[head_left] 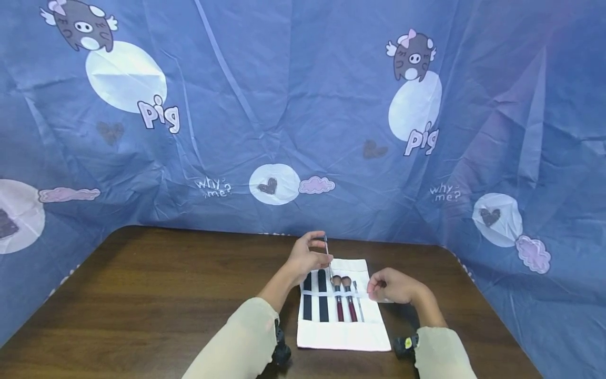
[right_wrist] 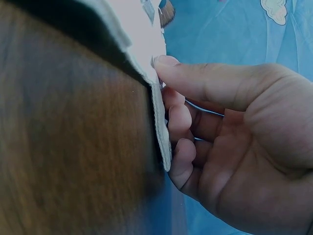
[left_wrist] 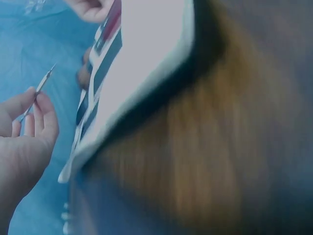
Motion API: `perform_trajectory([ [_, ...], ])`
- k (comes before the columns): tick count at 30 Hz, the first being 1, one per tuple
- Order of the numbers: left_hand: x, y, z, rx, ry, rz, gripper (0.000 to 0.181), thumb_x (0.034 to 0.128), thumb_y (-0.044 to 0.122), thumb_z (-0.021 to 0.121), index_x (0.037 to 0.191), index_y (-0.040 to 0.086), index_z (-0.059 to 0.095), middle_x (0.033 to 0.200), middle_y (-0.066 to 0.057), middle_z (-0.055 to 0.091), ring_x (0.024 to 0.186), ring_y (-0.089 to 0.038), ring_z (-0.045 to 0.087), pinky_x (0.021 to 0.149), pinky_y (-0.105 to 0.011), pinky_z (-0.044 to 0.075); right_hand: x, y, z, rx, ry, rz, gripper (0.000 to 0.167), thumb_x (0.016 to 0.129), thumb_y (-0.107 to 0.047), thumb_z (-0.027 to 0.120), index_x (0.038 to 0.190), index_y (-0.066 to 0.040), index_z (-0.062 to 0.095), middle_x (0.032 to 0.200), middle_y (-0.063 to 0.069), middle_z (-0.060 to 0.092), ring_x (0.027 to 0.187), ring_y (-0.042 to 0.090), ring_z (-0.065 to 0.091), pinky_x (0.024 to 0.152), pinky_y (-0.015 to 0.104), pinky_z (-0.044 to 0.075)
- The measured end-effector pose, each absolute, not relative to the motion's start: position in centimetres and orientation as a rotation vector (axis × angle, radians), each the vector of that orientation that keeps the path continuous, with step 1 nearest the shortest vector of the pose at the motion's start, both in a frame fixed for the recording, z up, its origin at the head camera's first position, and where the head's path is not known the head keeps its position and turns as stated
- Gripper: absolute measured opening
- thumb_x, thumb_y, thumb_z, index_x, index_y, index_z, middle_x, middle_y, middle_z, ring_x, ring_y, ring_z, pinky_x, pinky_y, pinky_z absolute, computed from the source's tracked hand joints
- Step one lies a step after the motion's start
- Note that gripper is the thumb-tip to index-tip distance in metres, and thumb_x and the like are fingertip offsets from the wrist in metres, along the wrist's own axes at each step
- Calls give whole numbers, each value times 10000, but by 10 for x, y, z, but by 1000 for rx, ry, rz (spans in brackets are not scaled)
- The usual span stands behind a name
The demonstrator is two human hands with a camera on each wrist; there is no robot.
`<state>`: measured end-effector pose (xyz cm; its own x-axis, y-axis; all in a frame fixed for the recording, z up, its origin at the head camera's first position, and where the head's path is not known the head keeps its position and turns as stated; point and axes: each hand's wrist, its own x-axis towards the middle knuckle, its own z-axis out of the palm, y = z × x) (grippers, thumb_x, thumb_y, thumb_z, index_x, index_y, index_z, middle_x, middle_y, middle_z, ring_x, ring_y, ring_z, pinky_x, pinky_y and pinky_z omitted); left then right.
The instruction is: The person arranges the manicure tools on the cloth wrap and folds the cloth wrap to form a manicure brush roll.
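A white fabric brush roll (head_left: 343,335) lies unrolled on the table. Under its white elastic band sit two black strips (head_left: 323,308), two makeup brushes (head_left: 350,301) with red handles, and a slim metal tool (head_left: 359,305). My left hand (head_left: 305,259) is above the roll's far part and pinches another thin metal tool (left_wrist: 45,81) with a pointed tip, held steeply over the roll. At the roll's right edge, my right hand (head_left: 394,286) pinches the fabric near the band's end, thumb (right_wrist: 178,73) on top and fingers curled at the edge.
The brown wooden table (head_left: 165,295) extends to both sides of the roll. A blue printed curtain (head_left: 303,131) hangs behind and around the table. Dark wrist cameras (head_left: 281,351) are strapped to both wrists.
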<state>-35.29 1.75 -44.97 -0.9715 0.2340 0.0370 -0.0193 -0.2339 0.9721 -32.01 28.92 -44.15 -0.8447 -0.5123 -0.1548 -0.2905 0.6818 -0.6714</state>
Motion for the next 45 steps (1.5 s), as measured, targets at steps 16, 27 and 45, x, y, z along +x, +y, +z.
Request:
perform_trajectory([
  [16, -342, 83, -454, 119, 1990, 2419, 737, 743, -226, 734, 1397, 21, 503, 1188, -204, 588, 814, -243, 729, 700, -319, 611, -322, 290, -441, -648, 2544, -910, 41, 914, -34, 688, 921, 4, 675, 780, 6, 593, 745, 171, 543, 663, 301, 448],
  [27, -349, 104, -464, 124, 2247, 2195, 748, 732, -168, 786, 1387, 86, 530, 1145, -79, 611, 769, -148, 679, 504, -288, 537, -322, 291, -442, -623, 2539, -923, 26, 904, -8, 692, 924, -6, 676, 783, 6, 595, 746, 168, 543, 655, 289, 453],
  [45, -353, 108, -464, 292, 2446, 1972, 706, 756, -136, 798, 1389, 36, 536, 1089, -50, 614, 826, -136, 685, 720, -251, 557, -321, 290, -442, -663, 2511, -974, 45, 895, 23, 672, 928, -5, 683, 796, 33, 598, 745, 175, 529, 643, 280, 446],
])
